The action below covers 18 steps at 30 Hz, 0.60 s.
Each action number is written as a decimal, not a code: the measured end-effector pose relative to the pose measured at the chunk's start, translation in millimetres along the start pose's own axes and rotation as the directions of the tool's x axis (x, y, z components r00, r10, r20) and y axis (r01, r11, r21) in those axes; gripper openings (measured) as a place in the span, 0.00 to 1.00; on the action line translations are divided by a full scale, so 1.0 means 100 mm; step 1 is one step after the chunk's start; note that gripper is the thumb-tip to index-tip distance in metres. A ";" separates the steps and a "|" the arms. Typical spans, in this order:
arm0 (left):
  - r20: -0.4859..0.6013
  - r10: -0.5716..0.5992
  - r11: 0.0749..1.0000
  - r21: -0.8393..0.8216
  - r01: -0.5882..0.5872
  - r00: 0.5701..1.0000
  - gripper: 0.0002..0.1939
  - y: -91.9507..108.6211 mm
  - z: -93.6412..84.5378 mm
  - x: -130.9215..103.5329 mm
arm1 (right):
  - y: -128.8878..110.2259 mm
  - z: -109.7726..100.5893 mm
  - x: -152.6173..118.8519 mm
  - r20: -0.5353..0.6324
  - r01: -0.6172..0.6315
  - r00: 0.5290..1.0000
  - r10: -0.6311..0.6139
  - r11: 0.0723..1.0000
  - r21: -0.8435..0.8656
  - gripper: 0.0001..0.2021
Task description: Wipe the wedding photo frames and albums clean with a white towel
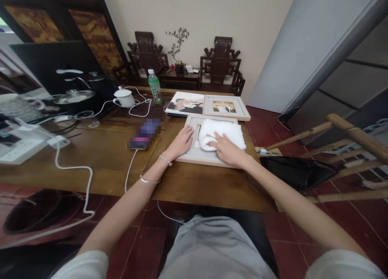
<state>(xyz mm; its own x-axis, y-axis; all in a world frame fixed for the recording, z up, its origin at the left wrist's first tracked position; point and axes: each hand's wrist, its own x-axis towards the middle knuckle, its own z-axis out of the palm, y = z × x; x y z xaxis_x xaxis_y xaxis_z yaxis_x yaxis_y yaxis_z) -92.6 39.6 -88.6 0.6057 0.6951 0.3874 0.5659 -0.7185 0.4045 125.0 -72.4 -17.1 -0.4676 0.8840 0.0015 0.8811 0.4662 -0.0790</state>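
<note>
A light wooden picture frame (194, 156) lies flat near the front of the brown table. My left hand (182, 142) rests on its left side with the fingers spread, holding nothing. On top of the frame is a folded white cloth (222, 130), which covers much of the picture. My right hand (226, 149) lies on the cloth's front part, fingers apart and pressed down on it. Behind, a second frame (242, 109) with a small photo lies beside a white photo panel (189, 103).
To the left on the table (106, 165) are a phone (145, 134) on a white cable, a green-labelled bottle (155, 88), a lidded white cup (124, 98) and a power strip (21, 145). A wooden chair (357, 137) stands at the right.
</note>
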 end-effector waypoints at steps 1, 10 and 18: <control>0.001 0.000 1.000 -0.001 0.000 1.000 0.23 0.00 0.00 0.00 | 0.12 0.03 0.10 -0.046 -0.043 0.998 0.042 0.999 -0.023 0.32; -0.004 -0.004 1.000 -0.024 0.004 1.000 0.22 0.00 -0.02 0.00 | 0.29 0.04 0.54 -0.074 -0.217 0.975 0.207 0.964 -0.157 0.32; -0.005 -0.006 1.000 -0.004 0.006 1.000 0.24 0.03 0.00 0.00 | -0.49 -0.30 -0.20 0.216 0.049 0.975 -0.048 0.999 -0.002 0.33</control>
<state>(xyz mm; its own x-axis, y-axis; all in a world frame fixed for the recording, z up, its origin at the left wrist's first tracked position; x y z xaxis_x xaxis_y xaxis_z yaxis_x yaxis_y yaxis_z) -91.3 37.7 -87.2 0.5991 0.6996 0.3894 0.5672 -0.7141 0.4102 93.5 -112.1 16.7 -0.5131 0.8323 -0.2098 0.8573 0.5090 -0.0772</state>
